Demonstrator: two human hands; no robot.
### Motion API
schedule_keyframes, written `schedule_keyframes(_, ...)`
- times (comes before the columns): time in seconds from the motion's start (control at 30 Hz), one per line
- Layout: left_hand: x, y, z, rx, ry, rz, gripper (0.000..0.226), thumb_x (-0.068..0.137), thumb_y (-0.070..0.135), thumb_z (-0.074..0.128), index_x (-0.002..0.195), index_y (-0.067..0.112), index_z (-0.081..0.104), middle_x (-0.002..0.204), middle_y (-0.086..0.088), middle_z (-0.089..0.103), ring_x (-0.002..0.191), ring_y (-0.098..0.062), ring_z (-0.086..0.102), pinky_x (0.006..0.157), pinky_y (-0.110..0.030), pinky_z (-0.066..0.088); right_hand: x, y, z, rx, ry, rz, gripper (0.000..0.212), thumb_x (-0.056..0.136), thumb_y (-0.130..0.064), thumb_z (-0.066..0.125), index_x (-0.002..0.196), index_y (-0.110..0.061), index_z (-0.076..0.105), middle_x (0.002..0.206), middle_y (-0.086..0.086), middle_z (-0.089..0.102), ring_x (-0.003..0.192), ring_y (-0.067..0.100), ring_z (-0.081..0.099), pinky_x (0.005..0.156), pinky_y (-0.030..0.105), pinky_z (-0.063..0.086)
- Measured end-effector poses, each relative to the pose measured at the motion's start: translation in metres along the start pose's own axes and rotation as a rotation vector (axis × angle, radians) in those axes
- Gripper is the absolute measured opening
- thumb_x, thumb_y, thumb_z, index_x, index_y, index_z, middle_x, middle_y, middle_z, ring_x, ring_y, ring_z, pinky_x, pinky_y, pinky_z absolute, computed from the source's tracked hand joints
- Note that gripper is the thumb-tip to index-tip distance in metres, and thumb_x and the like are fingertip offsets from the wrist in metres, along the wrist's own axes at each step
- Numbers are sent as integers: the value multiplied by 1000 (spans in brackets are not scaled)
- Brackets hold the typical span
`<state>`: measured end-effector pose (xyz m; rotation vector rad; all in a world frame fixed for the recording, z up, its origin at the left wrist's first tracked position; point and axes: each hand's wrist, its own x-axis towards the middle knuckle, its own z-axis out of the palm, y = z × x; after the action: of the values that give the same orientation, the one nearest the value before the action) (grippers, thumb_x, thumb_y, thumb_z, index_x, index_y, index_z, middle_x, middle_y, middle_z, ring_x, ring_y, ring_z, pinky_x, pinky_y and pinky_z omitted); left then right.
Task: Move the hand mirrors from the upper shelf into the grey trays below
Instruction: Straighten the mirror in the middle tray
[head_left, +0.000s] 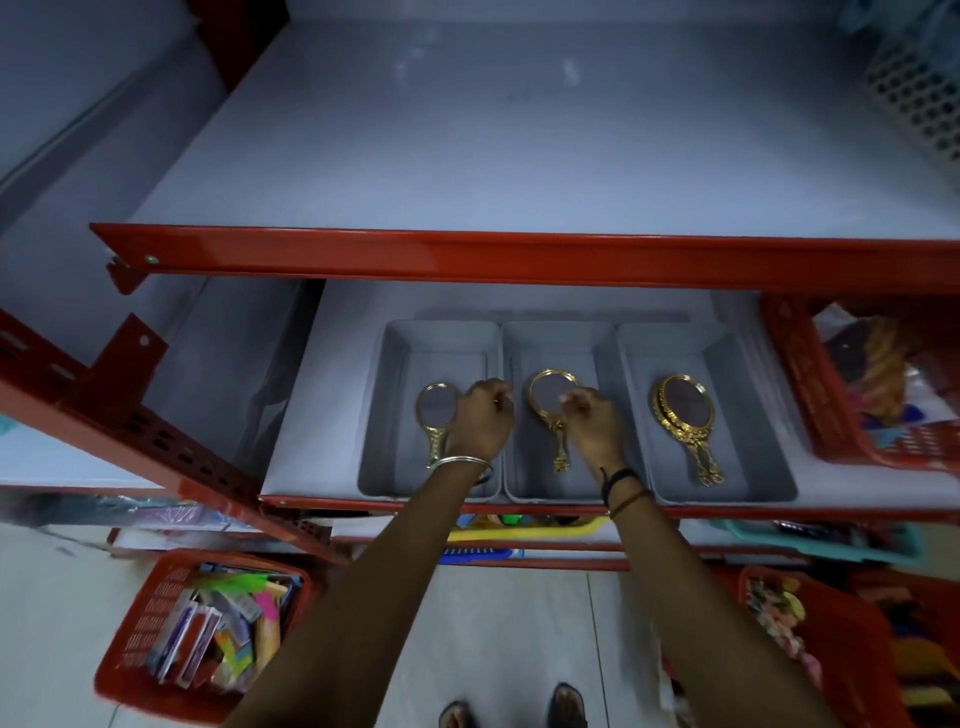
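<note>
Three grey trays stand side by side on the lower shelf. The left tray (395, 364) holds one gold hand mirror (438, 415). A second gold mirror (545, 389) lies in the middle tray (524, 467), and the right tray (753, 415) holds a small stack of gold mirrors (683, 410). My left hand (483, 423) hovers over the wall between the left and middle trays, fingers curled, nothing seen in it. My right hand (592, 423) is over the middle tray, its curled fingers on that mirror's lower rim; the grip is unclear. The upper shelf (467, 156) shows no mirrors.
The red front rail (519, 257) of the upper shelf juts out above the trays. A red basket (857, 447) sits right of the trays, and a white perforated basket (919, 98) on the upper shelf's right. Two red baskets (156, 649) (831, 623) stand on the floor.
</note>
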<state>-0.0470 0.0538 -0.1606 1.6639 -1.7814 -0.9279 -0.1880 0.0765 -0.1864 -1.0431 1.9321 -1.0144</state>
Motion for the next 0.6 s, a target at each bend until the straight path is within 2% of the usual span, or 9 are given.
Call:
schedule_keyframes(0.1,7,13,31,-9,-105,-55,29,87,-5,41,109,-8,59,117,-28,59,112,-37,56,92,-35,45,20,13,-16,24,-116,110,27,95,-19,47,117,-6,55,120,13,56,116,23,49,99,37,40)
schedule_keyframes(0.17,13,17,46,7,-170,-133,40,90,-4,37,129,-6,47,134,-26,47,123,-37,48,103,-33,39,28,13,-20,7,-155,170,47,97,-22,41,140,-4,37,147,12,38,137,25,35,113,37,29)
schedule_keyframes(0.23,20,19,58,21,-219,-208,48,91,-3,37,139,-4,36,142,-24,38,129,-35,42,108,-32,34,32,12,-23,26,-182,203,52,99,-23,36,147,-7,24,156,9,23,143,24,24,117,35,20)
schedule_keyframes(0.43,38,21,73,118,-241,-333,47,90,-1,41,136,-6,38,141,-26,35,124,-37,48,103,-34,40,42,21,-21,83,-195,203,48,100,-25,32,146,-13,27,155,8,28,141,26,28,113,33,25)
schedule_keyframes(0.6,50,19,76,169,-234,-359,41,87,-3,45,128,-5,48,136,-26,46,122,-33,50,99,-33,44,44,20,-17,111,-187,190,47,100,-27,32,144,-11,33,153,8,32,140,24,32,112,32,27)
